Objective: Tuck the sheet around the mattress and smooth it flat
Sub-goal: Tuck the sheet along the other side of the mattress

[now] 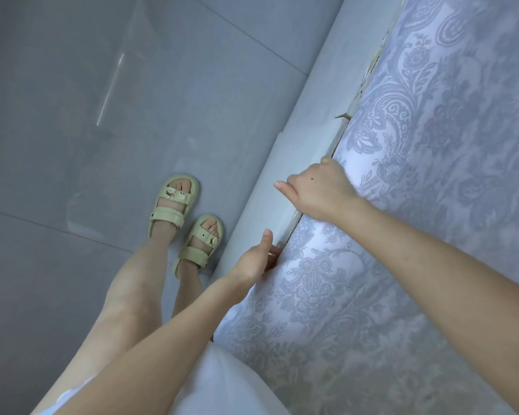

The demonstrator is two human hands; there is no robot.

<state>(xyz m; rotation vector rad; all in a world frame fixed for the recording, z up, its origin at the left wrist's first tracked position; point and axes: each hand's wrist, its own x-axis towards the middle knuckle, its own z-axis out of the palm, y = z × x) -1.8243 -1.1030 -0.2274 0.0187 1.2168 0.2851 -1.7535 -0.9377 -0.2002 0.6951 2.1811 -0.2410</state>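
Soft cloth, pale lilac with a grey flower pattern, is what must be handled here. The sheet (402, 265) is spread over the top of the mattress, which is fully covered by it, and its long edge runs along the grey bed frame (282, 163). The sheet is judged to be light, limp and not fragile, so it will probably slide and wrinkle easily. It is best taken at the hem and pushed down into the slit beside the frame. Nearest, the left hand (253, 260) is set at this slit with the thumb raised, and its fingers are sunk between cloth and frame. A little farther, the right hand (318, 187) is bent over the same edge, with the thumb stretched out over the frame. Whether either hand pinches the hem or only presses it cannot be told, because the fingertips are hidden. Farther along, something ragged is seen in the slit, too small to be named, and the far end of the bed is cut off.
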